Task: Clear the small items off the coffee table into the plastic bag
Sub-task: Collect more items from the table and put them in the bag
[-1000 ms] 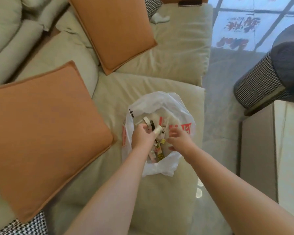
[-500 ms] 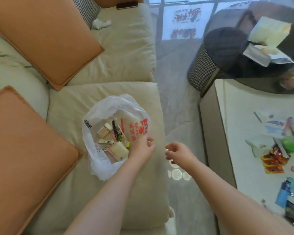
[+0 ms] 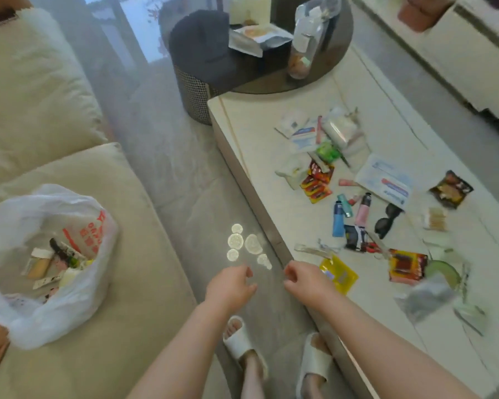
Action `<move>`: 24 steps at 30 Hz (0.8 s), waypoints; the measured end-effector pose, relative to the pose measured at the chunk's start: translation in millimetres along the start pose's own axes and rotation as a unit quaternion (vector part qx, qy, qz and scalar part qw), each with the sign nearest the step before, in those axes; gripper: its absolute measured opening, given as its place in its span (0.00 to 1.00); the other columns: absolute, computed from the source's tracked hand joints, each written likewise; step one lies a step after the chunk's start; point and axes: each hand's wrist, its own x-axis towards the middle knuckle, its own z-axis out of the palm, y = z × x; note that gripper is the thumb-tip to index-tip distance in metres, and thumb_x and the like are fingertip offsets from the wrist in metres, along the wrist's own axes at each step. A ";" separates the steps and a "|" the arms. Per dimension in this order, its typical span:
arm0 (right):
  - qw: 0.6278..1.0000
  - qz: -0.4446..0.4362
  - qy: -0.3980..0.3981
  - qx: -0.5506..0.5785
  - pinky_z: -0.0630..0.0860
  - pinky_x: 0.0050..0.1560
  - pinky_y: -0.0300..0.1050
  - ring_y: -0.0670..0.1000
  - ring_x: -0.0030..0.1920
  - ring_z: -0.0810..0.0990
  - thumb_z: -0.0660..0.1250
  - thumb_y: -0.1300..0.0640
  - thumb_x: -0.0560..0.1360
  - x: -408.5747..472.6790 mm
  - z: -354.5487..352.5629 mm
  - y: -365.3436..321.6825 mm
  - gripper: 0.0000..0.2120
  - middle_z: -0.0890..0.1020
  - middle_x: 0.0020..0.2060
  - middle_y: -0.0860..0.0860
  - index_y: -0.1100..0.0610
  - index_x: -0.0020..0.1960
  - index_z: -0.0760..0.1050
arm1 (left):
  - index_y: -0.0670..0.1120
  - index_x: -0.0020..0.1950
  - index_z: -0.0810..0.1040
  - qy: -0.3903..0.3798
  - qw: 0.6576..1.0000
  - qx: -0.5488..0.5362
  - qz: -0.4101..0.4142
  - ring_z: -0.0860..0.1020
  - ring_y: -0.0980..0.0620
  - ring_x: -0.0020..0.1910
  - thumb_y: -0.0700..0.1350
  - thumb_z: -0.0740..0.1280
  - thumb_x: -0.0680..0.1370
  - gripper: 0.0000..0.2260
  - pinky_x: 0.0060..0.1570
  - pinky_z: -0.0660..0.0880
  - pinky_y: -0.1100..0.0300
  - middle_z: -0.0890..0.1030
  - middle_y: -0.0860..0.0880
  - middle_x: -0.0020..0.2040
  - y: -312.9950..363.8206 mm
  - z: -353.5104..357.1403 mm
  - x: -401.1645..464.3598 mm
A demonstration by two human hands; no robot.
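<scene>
A white plastic bag [image 3: 18, 214] with red print lies open on the sofa seat at the left, with several small items inside. The cream coffee table [image 3: 260, 145] at the right carries several small items: red sachets [image 3: 317, 182], a yellow packet [image 3: 339, 273], a blue tube [image 3: 338, 220], a pink tube [image 3: 363, 210], dark sunglasses [image 3: 386, 220] and white packets [image 3: 303, 133]. My left hand [image 3: 229, 286] hovers over the floor between sofa and table, fingers loosely curled, holding nothing. My right hand [image 3: 306, 280] hangs at the table's near edge, next to the yellow packet, also with nothing in it.
A round dark side table [image 3: 323, 70] with a bottle and papers overlaps the coffee table's far end, beside a dark stool [image 3: 202, 50]. My feet in white slippers [image 3: 239, 341] stand on the grey floor between sofa [image 3: 133, 283] and table. A low cabinet [image 3: 458, 53] runs along the right.
Both hands have left the bag and swung right toward the coffee table. The view has turned from the sofa to the table. The bag stays open on the seat.
</scene>
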 end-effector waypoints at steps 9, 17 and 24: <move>0.989 0.133 0.035 0.059 0.73 0.58 0.45 0.52 0.61 0.75 0.62 0.53 0.74 -72.7 -16.8 193.2 0.17 0.78 0.59 0.49 0.52 0.62 0.74 | 0.50 0.62 0.73 -0.084 0.987 0.113 0.073 0.76 0.50 0.58 0.50 0.59 0.77 0.15 0.51 0.73 0.58 0.78 0.51 0.58 147.2 110.1 -13.6; 0.966 0.216 0.082 0.112 0.73 0.59 0.47 0.52 0.61 0.74 0.63 0.52 0.75 -114.0 -25.6 328.0 0.18 0.77 0.60 0.51 0.54 0.64 0.73 | 0.50 0.66 0.72 -0.101 0.971 0.177 0.122 0.74 0.49 0.62 0.54 0.60 0.79 0.18 0.57 0.72 0.57 0.75 0.50 0.63 258.2 187.8 -4.2; 0.947 0.258 0.100 0.166 0.73 0.60 0.49 0.53 0.62 0.72 0.63 0.52 0.75 -110.4 -37.4 407.3 0.18 0.75 0.61 0.51 0.54 0.63 0.73 | 0.49 0.66 0.73 -0.092 0.960 0.205 0.167 0.76 0.47 0.59 0.54 0.61 0.79 0.18 0.54 0.76 0.54 0.76 0.48 0.62 333.9 237.8 26.8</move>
